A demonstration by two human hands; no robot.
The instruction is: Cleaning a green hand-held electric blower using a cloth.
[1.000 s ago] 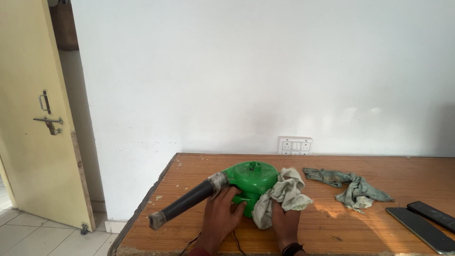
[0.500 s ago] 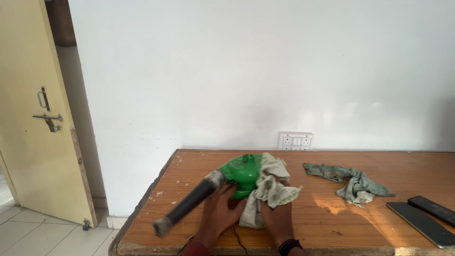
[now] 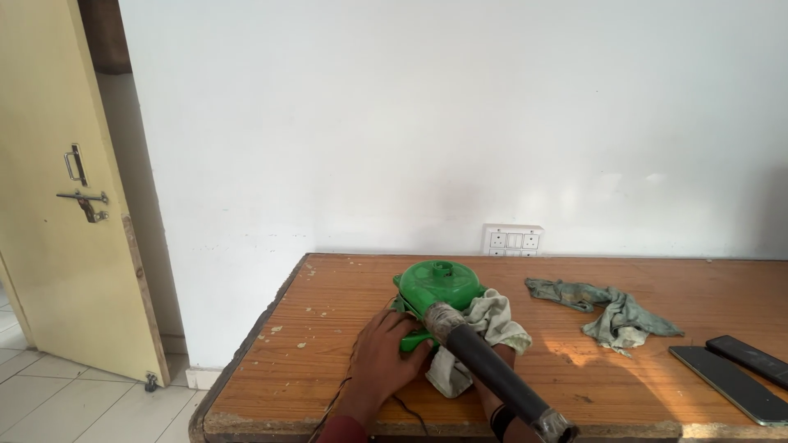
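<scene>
A green electric blower [image 3: 438, 286] with a long black nozzle [image 3: 496, 373] lies on the wooden table [image 3: 312, 361]. My left hand [image 3: 383, 361] grips the blower's green handle at its near side. My right hand [image 3: 496, 392] is mostly hidden under the nozzle and holds a pale crumpled cloth [image 3: 488, 328] against the blower's right side. The nozzle points toward me and to the right, past the table's front edge.
A second grey-green rag [image 3: 611, 312] lies to the right on the table. Two dark flat remotes or phones [image 3: 730, 373] rest at the right edge. A wall socket plate [image 3: 512, 239] sits behind the table. A yellow door [image 3: 57, 213] stands open at left.
The blower has been turned on the table: its nozzle swung from pointing left-front to pointing right-front, over my right forearm. The cloth stayed on the blower's right side.
</scene>
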